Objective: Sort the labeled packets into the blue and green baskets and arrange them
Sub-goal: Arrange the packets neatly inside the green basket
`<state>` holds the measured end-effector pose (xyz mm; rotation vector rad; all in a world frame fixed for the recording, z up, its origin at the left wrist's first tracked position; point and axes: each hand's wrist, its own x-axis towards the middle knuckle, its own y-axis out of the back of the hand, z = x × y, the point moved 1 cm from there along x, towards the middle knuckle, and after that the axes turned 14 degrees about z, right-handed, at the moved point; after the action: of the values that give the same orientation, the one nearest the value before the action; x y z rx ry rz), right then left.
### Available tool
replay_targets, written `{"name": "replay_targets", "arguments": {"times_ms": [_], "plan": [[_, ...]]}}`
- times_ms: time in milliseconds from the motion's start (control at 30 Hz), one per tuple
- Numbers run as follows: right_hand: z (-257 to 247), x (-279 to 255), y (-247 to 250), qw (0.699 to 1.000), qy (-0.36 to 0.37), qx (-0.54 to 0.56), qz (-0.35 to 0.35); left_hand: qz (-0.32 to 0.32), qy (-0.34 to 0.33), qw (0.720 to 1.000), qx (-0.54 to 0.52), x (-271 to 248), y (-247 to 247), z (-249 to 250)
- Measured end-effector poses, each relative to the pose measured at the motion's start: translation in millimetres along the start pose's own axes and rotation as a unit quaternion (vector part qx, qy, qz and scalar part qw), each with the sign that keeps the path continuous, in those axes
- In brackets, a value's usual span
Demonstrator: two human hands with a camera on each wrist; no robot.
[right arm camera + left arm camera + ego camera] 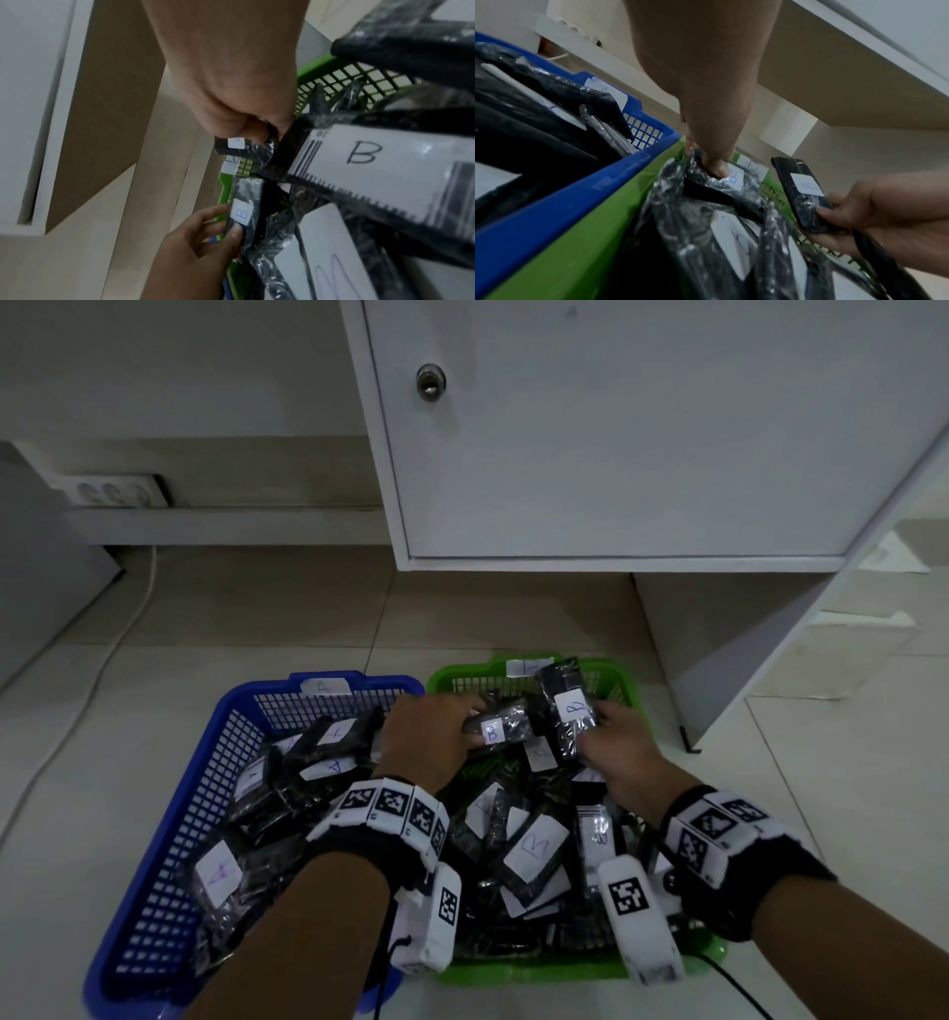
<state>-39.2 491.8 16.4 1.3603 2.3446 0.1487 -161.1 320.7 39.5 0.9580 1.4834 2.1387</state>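
Floor (513, 618): pale glossy tiles, beige toward the far wall, thin grout lines. Far right: white cabinet (642, 428) raised off the floor, door with a round metal lock (430, 381) near its left edge; a white side panel (719, 649) carries it down to the floor. Far left: pale wall (179, 367) with a low ledge, white triple socket strip (110, 491) on it. White cable (97, 660) drops from there and runs along the floor toward near left. Grey panel (36, 567) at left edge. Light is dim, even, no hard shadows.
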Motion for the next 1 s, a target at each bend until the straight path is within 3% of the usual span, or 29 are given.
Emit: {"name": "replay_targets", "arguments": {"times_ms": [133, 500, 600, 733, 900, 1000], "plan": [[-4.2, -0.2, -4.0, 0.996, -0.061, 0.041, -0.041, 0.001, -0.013, 0.999, 0.042, -1.6, -3.0, 2.9], [0.6, 2.9, -8.9, 0.999, 0.023, -0.022, 0.009, -0.046, -0.019, 0.999, 0.012, -0.3, -6.9, 7.8], [0.1, 0.2, -6.5, 0.999, 0.046, 0.01, 0.008, -0.09, -0.004, 0.996, -0.02, -1.1, -14.5, 4.0], [-6.4, -5.2, -0.2, 0.996, 0.064, 0.06, 0.005, -0.155, -0.052, 0.987, 0.013, -6.2, -17.2, 3.8], [-12.1, -7.1, -0.9, 0.996, 0.025, 0.087, -0.028, -0.021, 0.023, 0.991, -0.129, 2.6, -5.2, 11.2], [-15.7, -11.8, -2.6, 0.993, 0.022, 0.092, -0.066, -0.1, 0.088, 0.95, -0.284, 5.7, -4.3, 25.1]]}}
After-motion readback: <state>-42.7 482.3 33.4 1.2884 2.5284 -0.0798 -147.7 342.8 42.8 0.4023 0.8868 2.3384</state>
